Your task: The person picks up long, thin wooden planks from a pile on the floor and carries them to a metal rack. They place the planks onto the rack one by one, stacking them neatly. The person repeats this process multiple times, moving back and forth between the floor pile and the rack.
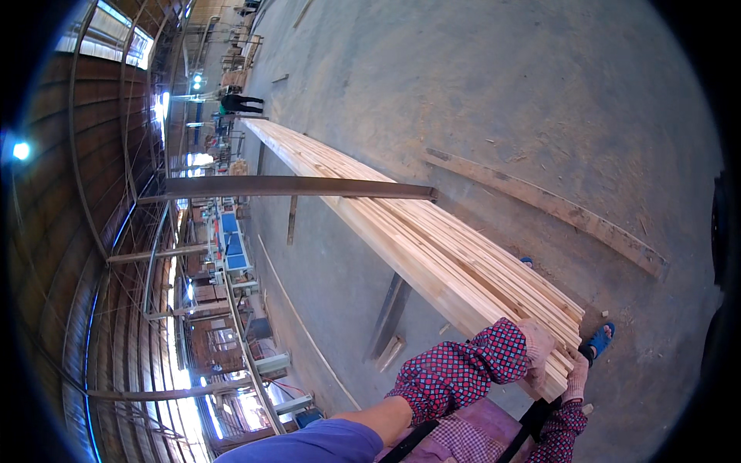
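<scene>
A long stack of pale wooden boards (432,247) stretches from my hands far across the hall. My left hand (538,351), in a pale pinkish glove below a patterned sleeve, grips the near end of the stack, its fingers bent over the boards. My right hand (576,374), gloved alike, closes on the other edge of that same end. Its fingers are partly hidden by the wood.
A dark metal beam (301,186) crosses over the stack. A long rusty bar (548,208) lies on the concrete floor beside it. Blue sandals (600,339) show near the stack. A person (241,103) stands at the far end; machinery (231,239) lines the left.
</scene>
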{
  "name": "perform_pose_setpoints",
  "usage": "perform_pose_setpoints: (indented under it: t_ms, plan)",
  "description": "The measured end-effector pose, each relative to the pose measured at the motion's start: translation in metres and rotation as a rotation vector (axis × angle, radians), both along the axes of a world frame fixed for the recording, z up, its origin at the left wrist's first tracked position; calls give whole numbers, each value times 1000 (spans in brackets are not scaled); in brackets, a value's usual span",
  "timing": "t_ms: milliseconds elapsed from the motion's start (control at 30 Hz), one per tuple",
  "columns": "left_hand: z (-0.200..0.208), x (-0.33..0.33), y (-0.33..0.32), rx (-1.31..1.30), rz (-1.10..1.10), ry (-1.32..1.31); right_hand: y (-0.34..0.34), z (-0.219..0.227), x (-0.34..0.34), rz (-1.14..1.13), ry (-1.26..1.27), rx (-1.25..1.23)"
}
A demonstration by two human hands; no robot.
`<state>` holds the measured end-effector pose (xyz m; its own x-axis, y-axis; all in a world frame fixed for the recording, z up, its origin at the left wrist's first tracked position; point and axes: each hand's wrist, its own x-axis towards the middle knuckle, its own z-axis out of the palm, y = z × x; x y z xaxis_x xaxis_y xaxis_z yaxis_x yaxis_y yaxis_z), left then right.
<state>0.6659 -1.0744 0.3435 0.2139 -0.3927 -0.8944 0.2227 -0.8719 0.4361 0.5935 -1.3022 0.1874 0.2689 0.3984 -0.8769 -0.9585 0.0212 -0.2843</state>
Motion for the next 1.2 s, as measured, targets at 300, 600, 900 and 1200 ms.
perform_pose_setpoints:
  t_ms: [300,600,900,1200]
  plan:
    - [0,0,0,-7,-4,6,2,0,1,59,-20,-41]
    - [-10,-10,-2,-2,5,-77,1,-3,1,105,-42,-68]
    - [-3,0,-1,14,-29,44,4,3,1,21,-12,-25]
    - [-8,-6,-1,7,-15,43,-4,-8,-2,124,-40,6]
